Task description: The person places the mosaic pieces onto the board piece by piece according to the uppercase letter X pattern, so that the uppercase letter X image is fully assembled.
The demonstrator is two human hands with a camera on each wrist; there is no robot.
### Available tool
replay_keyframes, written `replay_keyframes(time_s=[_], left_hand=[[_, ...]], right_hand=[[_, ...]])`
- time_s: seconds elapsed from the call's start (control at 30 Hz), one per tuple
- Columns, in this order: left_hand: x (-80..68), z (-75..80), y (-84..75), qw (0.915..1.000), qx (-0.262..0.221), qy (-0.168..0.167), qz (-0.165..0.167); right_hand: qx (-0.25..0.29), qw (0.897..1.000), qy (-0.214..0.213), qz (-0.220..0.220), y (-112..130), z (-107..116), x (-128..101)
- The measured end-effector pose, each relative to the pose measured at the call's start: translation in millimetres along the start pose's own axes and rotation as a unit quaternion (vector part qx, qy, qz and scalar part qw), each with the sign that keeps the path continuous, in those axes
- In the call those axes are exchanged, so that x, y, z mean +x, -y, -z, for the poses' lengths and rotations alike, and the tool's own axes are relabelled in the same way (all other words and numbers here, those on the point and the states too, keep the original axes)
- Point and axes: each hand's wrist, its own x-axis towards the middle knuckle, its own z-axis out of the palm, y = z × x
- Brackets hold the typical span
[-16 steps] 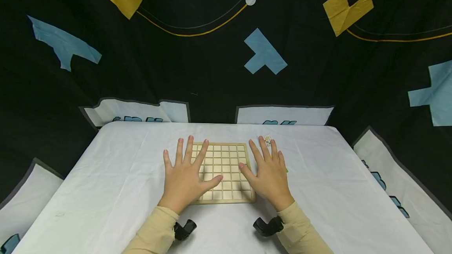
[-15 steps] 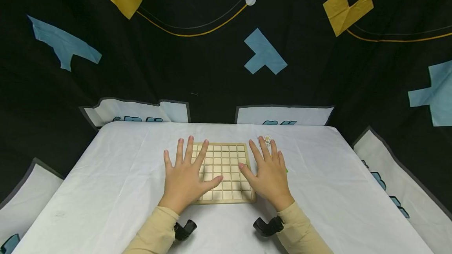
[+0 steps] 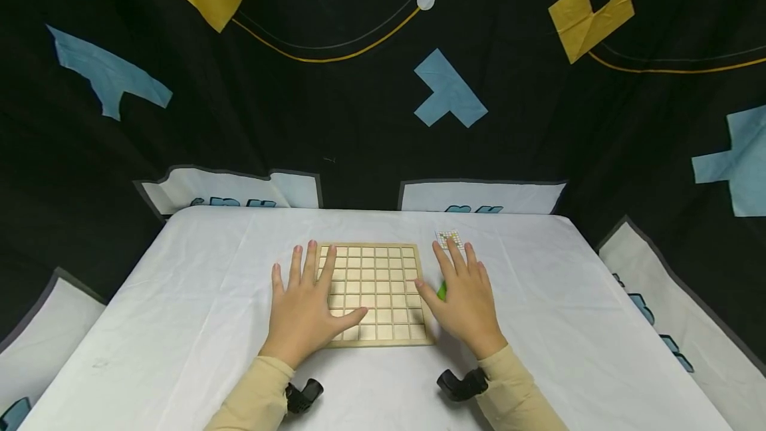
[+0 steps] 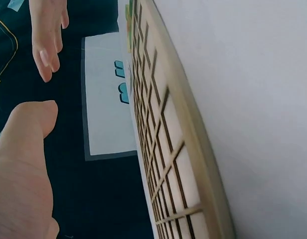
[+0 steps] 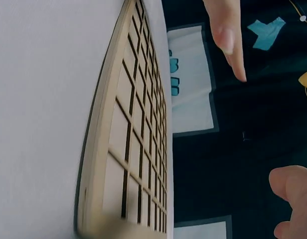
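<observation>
A square wooden grid board (image 3: 374,294) with raised dividers lies flat on the table between my hands. Over its left side my left hand (image 3: 302,314) hovers with fingers spread, holding nothing. My right hand (image 3: 467,304) is raised just beyond the board's right edge, fingers spread too and nothing in them. Partly hidden under the right hand is a green object (image 3: 442,290). Past the right fingertips lies a small white card (image 3: 449,238) printed with a grid and yellow marks. Both wrist views show the wooden board (image 4: 193,144) below the raised hands.
A white cloth (image 3: 179,324) covers the table. Behind it hangs a black curtain (image 3: 335,125) with blue and yellow tape pieces. Each wrist wears a black camera mount, the left mount (image 3: 304,396) and the right mount (image 3: 463,386).
My hands have drifted apart, the left one to the left and the right one to the right and slightly nearer me. More of the board, the card and the green object shows.
</observation>
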Motion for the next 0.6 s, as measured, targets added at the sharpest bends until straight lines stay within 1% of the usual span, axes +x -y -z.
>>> replay_keyframes(time_s=[0.13, 0.27, 0.43, 0.6], left_hand=[[-4.2, -3.0, 6.2, 0.9999, -0.013, 0.008, 0.006], [-10.6, -8.3, 15.4, 0.9993, -0.027, 0.023, 0.012], [-20.7, -15.1, 28.2, 0.9984, -0.040, 0.035, 0.017], [-28.0, -18.5, 35.9, 0.9970, -0.058, 0.046, 0.023]], right_hand=[[0.000, 1.000, -0.008, -0.001, -16, -1, 0], [0.002, 1.000, -0.010, -0.014, -36, -1, -2], [0.000, 0.999, 0.014, -0.038, -59, -5, -4], [-0.010, 0.997, 0.046, -0.065, -74, -7, -4]])
